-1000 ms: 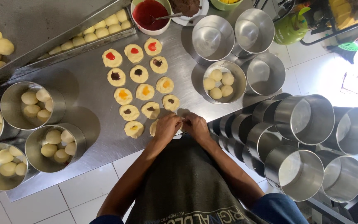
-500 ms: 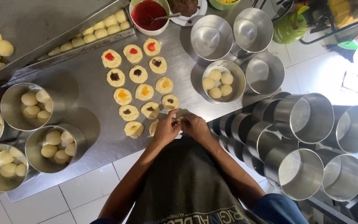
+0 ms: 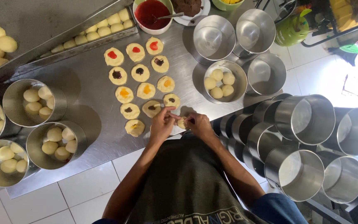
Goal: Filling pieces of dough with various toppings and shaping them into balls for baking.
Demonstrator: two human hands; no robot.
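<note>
Hands meet at the near edge of the steel worktable (image 3: pixel 96 79). Left hand (image 3: pixel 161 124) and right hand (image 3: pixel 199 124) are drawn close together, fingers curled, pinching one small pale dough piece (image 3: pixel 182 122) between their fingertips, just above the table edge.

Just beyond the hands lie flattened dough discs (image 3: pixel 146 90) in rough rows on the table, each with a dab of filling at its centre: red on the far row, dark and orange-yellow on the nearer ones. The nearest disc sits just beside the left hand.

Farther back stand a bowl of red jam (image 3: pixel 152 11) with a spoon in it and a plate of dark filling (image 3: pixel 189 6). A long metal tray (image 3: pixel 79 31) holds a line of dough balls.

Round metal tins (image 3: pixel 34 101) to the left each hold several dough balls; another filled tin (image 3: pixel 222 81) stands to the right of the discs. Empty tins (image 3: pixel 305 118) are clustered at the right, some on the table, others lower beside it. Tiled floor (image 3: pixel 88 182) shows under the table edge.
</note>
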